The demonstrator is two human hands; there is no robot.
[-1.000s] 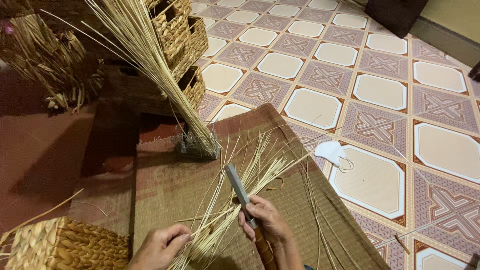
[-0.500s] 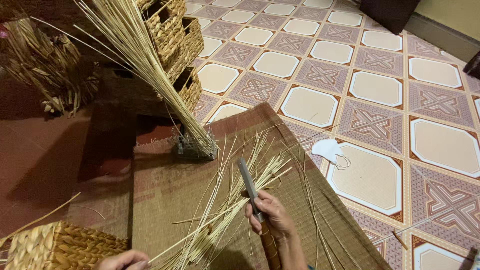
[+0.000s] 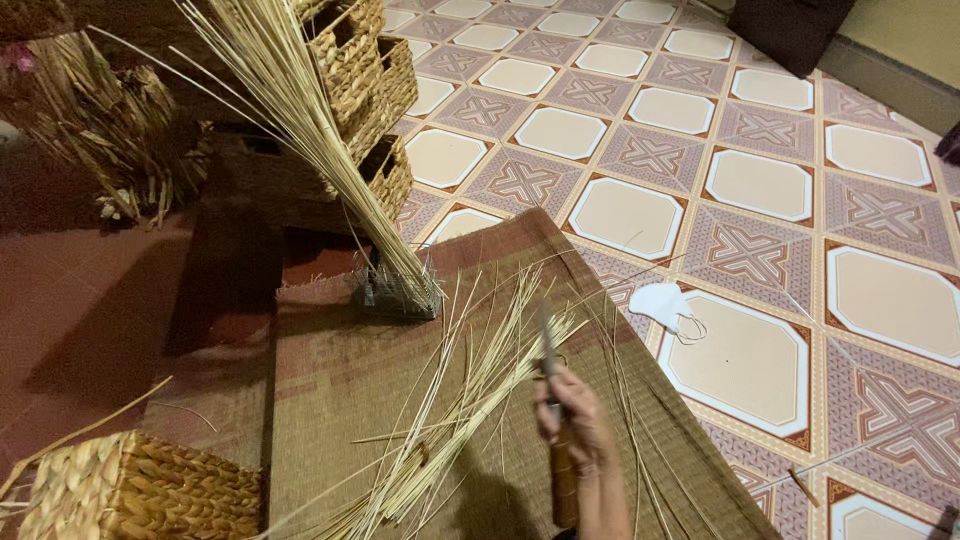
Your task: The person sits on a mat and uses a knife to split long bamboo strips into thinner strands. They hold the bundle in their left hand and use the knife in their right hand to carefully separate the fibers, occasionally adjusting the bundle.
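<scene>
Floor: patterned tiles, cream octagons framed in brown. Woven mat laid over it, near side. Stacked wicker baskets beyond the mat; dim warm light.

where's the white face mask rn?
In the head view, the white face mask lies right of centre on the patterned floor tiles, just off the right edge of the brown woven mat, up and right of the right hand.

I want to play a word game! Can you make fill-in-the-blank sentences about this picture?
1. The right hand holds a ____ with a wooden handle.
2. The loose straw lies on a brown woven ____.
3. A white face mask lies on the ____ floor.
4. A woven ____ sits at the bottom left corner.

Missing words: knife; mat; tiled; basket
</scene>
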